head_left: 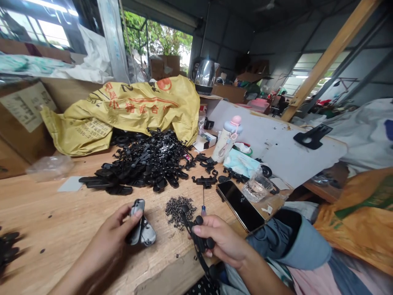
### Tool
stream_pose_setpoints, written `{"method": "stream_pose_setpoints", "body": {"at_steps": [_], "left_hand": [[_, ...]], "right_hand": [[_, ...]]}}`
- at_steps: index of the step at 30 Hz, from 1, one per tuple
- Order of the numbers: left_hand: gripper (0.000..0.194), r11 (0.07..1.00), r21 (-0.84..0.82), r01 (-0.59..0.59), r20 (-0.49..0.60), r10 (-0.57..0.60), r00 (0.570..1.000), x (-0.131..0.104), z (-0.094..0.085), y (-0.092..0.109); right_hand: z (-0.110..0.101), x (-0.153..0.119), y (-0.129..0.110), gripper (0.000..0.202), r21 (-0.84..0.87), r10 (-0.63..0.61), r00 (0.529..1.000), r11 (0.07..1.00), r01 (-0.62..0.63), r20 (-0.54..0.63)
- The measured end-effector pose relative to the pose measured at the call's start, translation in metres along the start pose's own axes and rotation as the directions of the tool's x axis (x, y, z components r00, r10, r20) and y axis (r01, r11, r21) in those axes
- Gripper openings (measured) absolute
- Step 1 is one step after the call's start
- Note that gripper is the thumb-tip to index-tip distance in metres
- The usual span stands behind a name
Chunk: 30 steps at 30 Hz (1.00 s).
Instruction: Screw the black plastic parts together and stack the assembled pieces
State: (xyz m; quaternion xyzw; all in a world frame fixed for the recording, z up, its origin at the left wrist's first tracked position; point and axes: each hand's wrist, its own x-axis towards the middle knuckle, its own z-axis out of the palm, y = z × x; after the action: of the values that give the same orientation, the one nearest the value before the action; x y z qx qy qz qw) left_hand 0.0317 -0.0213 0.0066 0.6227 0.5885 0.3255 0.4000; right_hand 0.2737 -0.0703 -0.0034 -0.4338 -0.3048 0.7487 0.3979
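My left hand (120, 224) is closed on flat oblong grey-and-black parts (145, 232), two of them crossed, held low over the wooden table. My right hand (219, 238) grips a black bracket (199, 241) with rounded knobs and long arms, near the table's front edge. Between the hands, a little farther off, lies a small pile of tiny black pieces (179, 207). A screwdriver (203, 205) with a blue handle rests just right of that pile. Beyond it a black bracket part (204, 181) lies on the wood.
A large heap of black parts (150, 159) lies under a yellow sack (147, 106). To the right are a phone (241, 205), a clear glass (257, 187) and a bottle (226, 139). More black parts (9, 248) sit at the left edge. A cardboard box (24, 123) stands behind.
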Motion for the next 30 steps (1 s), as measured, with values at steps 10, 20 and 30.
{"method": "stream_pose_setpoints", "body": {"at_steps": [10,20,30], "left_hand": [[0.041,0.885,0.428,-0.185,-0.195,0.290,0.937,0.037,-0.021,-0.016],[0.043,0.882,0.465,-0.074,-0.221,0.196,0.955,0.052,-0.035,-0.023],[0.036,0.444,0.736,-0.512,0.348,0.401,0.848,0.049,-0.055,-0.025]], "right_hand": [[0.006,0.006,0.007,0.036,0.019,0.025,0.999,0.999,-0.026,0.037],[-0.003,0.005,0.009,0.035,0.057,0.018,1.000,0.998,-0.018,0.004],[-0.001,0.006,0.006,0.038,0.044,0.024,1.000,0.999,-0.024,0.005]]}}
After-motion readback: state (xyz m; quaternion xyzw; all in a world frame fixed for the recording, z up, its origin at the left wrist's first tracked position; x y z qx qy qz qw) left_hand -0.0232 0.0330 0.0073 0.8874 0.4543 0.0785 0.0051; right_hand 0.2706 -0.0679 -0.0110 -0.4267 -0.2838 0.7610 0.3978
